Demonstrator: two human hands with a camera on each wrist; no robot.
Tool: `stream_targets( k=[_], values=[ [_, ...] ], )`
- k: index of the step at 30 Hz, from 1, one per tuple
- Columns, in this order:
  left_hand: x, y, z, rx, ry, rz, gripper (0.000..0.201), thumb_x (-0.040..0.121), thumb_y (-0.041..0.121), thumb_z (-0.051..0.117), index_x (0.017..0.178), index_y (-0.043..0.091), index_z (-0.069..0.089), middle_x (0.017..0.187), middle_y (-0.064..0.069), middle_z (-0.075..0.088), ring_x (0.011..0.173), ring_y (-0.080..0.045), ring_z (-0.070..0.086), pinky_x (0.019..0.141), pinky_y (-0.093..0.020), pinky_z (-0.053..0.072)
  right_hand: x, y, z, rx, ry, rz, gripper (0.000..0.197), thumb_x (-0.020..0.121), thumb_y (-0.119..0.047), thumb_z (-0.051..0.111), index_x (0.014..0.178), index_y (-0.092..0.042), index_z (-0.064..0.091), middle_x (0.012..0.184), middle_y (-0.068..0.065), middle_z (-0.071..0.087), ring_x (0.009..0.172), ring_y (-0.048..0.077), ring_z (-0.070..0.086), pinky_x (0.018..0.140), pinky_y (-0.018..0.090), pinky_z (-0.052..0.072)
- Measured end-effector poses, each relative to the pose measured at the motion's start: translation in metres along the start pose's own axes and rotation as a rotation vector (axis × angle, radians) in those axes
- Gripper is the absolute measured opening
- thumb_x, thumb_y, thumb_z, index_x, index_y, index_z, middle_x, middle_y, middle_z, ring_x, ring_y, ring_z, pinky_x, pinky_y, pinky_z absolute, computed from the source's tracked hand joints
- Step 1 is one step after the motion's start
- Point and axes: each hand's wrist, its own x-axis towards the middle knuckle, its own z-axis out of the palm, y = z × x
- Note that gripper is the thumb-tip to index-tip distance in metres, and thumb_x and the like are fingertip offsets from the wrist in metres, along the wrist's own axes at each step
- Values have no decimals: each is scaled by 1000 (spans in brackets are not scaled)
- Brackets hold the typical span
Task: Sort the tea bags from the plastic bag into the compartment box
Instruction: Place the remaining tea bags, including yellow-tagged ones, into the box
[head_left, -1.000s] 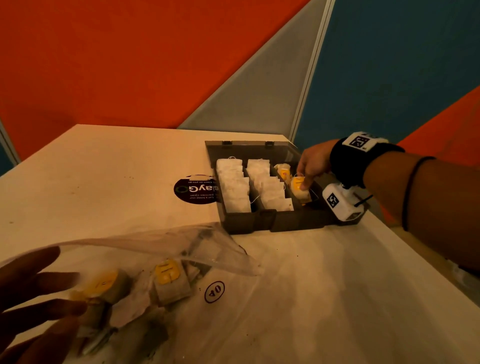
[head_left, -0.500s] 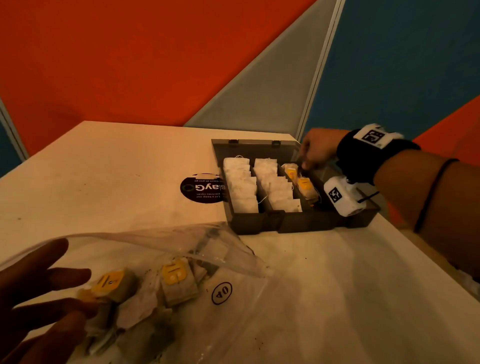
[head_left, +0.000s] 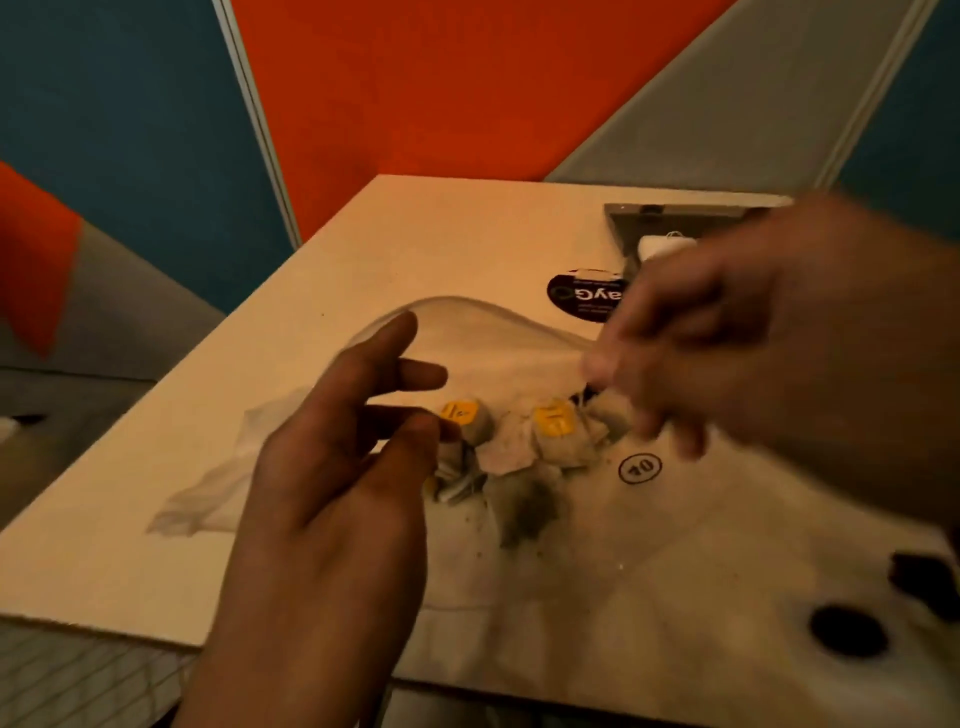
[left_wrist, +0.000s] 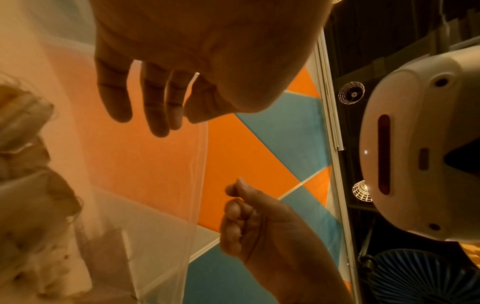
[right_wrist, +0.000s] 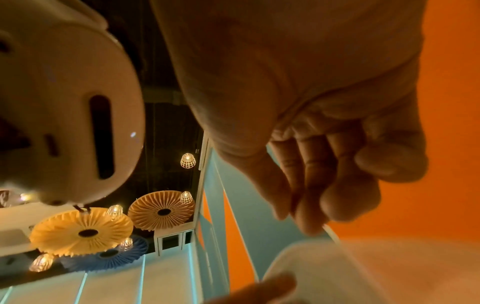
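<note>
A clear plastic bag (head_left: 467, 338) lies on the table with its mouth standing open. Inside are several tea bags; two show yellow tags (head_left: 553, 421) (head_left: 460, 413). My left hand (head_left: 415, 395) hovers over the bag's left side, fingers spread and relaxed, index tip at the raised rim. My right hand (head_left: 639, 400) is blurred above the bag's right side, fingers curled, thumb against index, holding nothing. The left wrist view shows both hands (left_wrist: 155, 115) (left_wrist: 239, 205) by the bag film (left_wrist: 155, 185). The grey compartment box (head_left: 631, 213) is at the far right, mostly hidden behind my right hand.
A black round sticker (head_left: 587, 301) lies on the table (head_left: 363, 260) between bag and box. The table's near edge runs along the bottom, its left edge close to the bag. Dark spots (head_left: 847, 631) mark the near right. Coloured partition walls stand behind.
My right hand left the box, where it put down a yellow-tagged tea bag, and swung across to the plastic bag. My left hand rose over the bag. The head view turned left and down.
</note>
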Motion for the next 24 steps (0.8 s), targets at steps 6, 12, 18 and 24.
stream_targets(
  k=[6, 12, 18, 24],
  values=[
    [-7, -11, -2, 32, -20, -20, 56, 92, -6, 52, 115, 45, 61, 101, 13, 68, 88, -9, 66, 70, -22, 50, 7, 25, 65, -134, -100, 206, 27, 90, -34, 64, 109, -48, 53, 90, -19, 62, 77, 0, 59, 60, 17, 45],
    [-3, -20, 1, 313, -116, -3, 38, 89, 5, 60, 114, 33, 64, 105, 20, 61, 91, 6, 57, 67, -6, 48, 14, 50, 79, -214, -40, 378, 49, 90, -23, 64, 135, -29, 46, 131, -1, 53, 116, 17, 53, 92, 27, 45],
    [18, -33, 9, 689, -264, -30, 33, 76, 33, 66, 109, 28, 65, 108, 14, 62, 84, 3, 57, 64, -3, 39, 18, 55, 85, -121, 9, 358, 28, 84, -21, 71, 108, -29, 59, 104, -8, 59, 92, 12, 56, 75, 24, 43],
    [34, -39, 14, 877, -305, -64, 11, 85, 21, 65, 96, 22, 69, 106, 5, 68, 97, -13, 62, 82, -22, 43, 16, 57, 84, 285, 38, 383, 20, 83, -4, 71, 100, -6, 62, 80, 8, 63, 65, 16, 56, 68, 37, 52]
  ],
)
